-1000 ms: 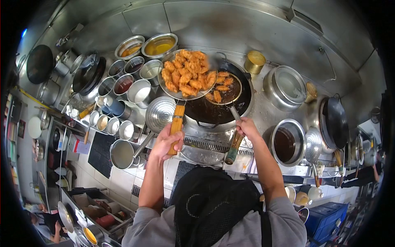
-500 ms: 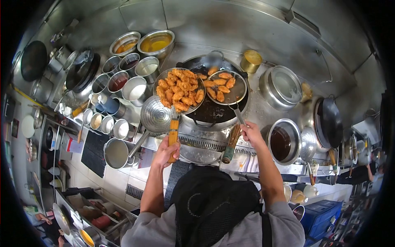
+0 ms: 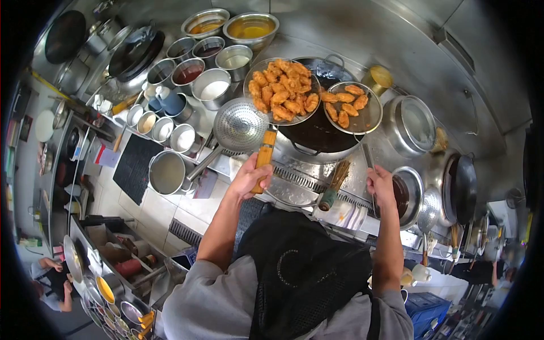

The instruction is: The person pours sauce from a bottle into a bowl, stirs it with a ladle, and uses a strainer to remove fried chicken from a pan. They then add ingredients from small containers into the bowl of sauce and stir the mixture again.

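Observation:
My left hand (image 3: 251, 177) is closed round the wooden handle of a wide strainer (image 3: 247, 105) heaped with golden-brown fried pieces (image 3: 281, 90). In my right hand (image 3: 380, 184) is the metal handle of a smaller mesh skimmer (image 3: 371, 117), which bears several fried pieces (image 3: 343, 119). Both are held over a large wok (image 3: 320, 135) of dark oil, side by side at its rim. A perforated ladle (image 3: 239, 127) lies left of the wok, partly beside the strainer. A bamboo brush (image 3: 334, 187) rests on the stove edge between my hands.
Metal pots of sauces and powders (image 3: 212, 89) stand at the left, with two bowls (image 3: 250, 29) behind. A lidded pot (image 3: 411, 126) and a pot of dark liquid (image 3: 412, 195) are at the right. Another person (image 3: 55, 277) is at the lower left.
The view has turned, so the stove sits differently in it. My right hand has moved right and down relative to the wok, and the small skimmer has shifted toward the wok's right rim.

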